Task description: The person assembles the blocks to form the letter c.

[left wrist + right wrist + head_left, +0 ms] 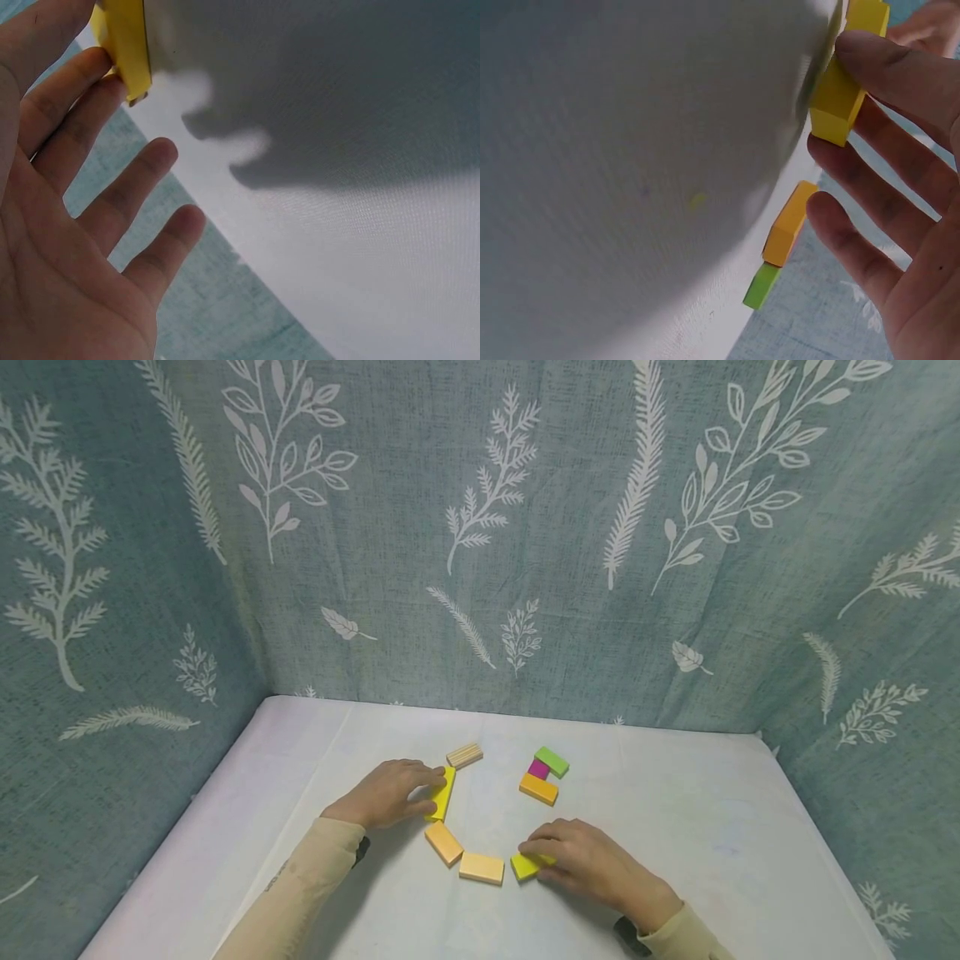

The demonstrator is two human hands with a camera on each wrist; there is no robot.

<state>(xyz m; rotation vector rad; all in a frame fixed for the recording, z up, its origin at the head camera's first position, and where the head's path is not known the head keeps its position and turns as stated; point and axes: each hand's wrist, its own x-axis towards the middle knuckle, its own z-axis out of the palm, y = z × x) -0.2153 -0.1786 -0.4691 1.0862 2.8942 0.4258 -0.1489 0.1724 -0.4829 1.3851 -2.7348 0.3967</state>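
Note:
Between the thumb and fingers of my left hand (386, 795) is a long yellow block (444, 795), pinched by its ends on the white table. The left wrist view shows the same yellow block (131, 45) at the top, with the other fingers spread apart. My right hand (588, 862) pinches a shorter yellow block (525, 867), its thumb on one side in the right wrist view. Two pale wooden blocks (444, 843) (482, 868) lie between the hands, making a curved row with the yellow ones. A ridged wooden block (465, 755) lies just beyond the left fingertips.
Farther back, right of centre, a green block (552, 761), a magenta block (538, 768) and an orange block (538, 788) lie close together. The white table (675, 793) is bordered behind and at both sides by leaf-patterned blue-green cloth (420, 527).

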